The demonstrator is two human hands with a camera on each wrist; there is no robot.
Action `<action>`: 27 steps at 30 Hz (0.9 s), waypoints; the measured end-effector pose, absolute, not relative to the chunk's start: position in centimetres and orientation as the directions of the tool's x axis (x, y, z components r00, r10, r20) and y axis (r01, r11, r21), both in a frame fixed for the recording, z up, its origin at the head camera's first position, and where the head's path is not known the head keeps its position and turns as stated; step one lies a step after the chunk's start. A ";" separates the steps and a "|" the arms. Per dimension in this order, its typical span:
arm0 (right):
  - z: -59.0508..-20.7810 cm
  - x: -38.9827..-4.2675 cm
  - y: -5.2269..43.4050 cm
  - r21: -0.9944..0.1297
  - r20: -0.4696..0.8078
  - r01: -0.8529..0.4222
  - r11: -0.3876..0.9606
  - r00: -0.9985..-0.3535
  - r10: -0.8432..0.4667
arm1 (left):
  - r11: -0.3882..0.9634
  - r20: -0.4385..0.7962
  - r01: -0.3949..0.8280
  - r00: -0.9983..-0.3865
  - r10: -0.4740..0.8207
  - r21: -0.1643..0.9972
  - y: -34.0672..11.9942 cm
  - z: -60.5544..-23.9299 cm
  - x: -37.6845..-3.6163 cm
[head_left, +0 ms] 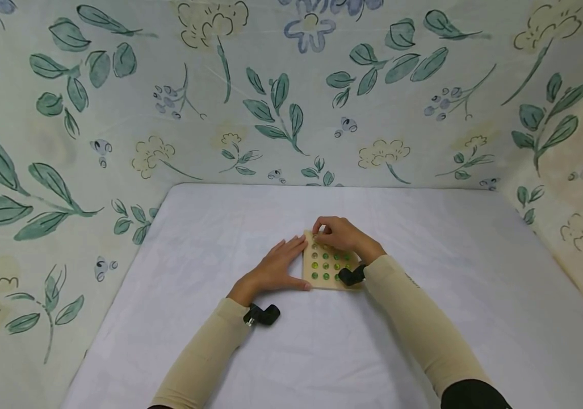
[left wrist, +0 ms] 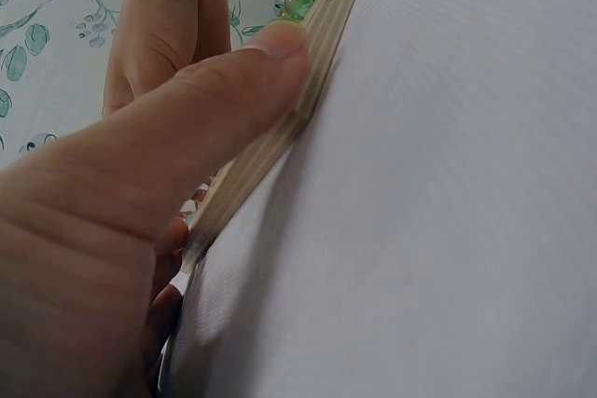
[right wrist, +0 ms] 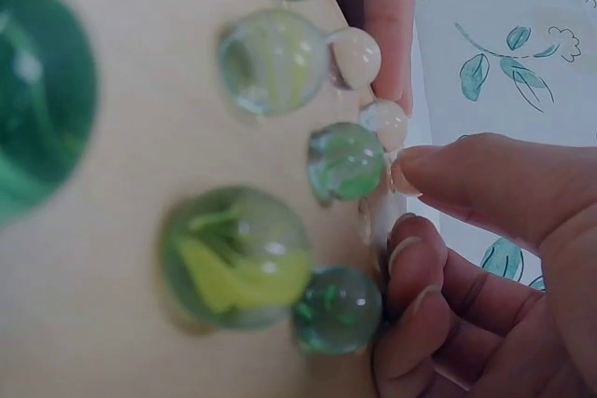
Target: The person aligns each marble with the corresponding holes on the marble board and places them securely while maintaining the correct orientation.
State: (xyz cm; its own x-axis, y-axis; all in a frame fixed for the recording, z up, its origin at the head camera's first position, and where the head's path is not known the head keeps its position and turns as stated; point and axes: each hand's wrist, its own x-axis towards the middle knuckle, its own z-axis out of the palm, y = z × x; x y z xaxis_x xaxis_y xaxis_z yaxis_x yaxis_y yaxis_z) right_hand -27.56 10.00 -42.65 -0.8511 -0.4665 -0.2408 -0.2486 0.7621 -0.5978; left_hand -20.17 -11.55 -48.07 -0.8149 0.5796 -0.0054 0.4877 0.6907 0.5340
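A square wooden board point(head_left: 320, 284) lies on the white-covered table, with marbles seated in rows. Green marbles point(head_left: 326, 276) fill the near rows; in the right wrist view a yellow-swirled marble point(right wrist: 237, 256) and clear marbles point(right wrist: 355, 59) also show. My left hand point(head_left: 278, 266) rests by the board's left side with fingers straight, its thumb point(left wrist: 238, 76) touching the near corner. Over the far left corner my right hand point(head_left: 344, 234) has thumb and index finger brought together, apparently pinching a small clear marble, mostly hidden by the fingertips. The right hand covers some far rows.
White cloth point(head_left: 209, 227) spreads around the board on all sides. Behind the table and along both sides hangs a leaf-and-flower patterned fabric point(head_left: 281, 165). A black wrist camera point(head_left: 351, 275) hangs over the board's near right part.
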 end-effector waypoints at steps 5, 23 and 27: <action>-42.7 -27.6 10.0 -0.600 -0.242 -0.248 0.760 -0.850 -0.468 | 0.686 0.001 0.492 -0.813 0.583 0.536 -11.6 -48.1 -20.2; -42.7 -27.5 10.2 -0.610 -0.245 -0.236 0.756 -0.851 -0.464 | 0.693 -0.012 0.487 -0.814 0.581 0.531 -11.5 -48.1 -20.2; -42.6 -27.5 10.2 -0.611 -0.236 -0.244 0.753 -0.852 -0.467 | 0.693 -0.012 0.487 -0.814 0.581 0.531 -11.5 -48.1 -20.3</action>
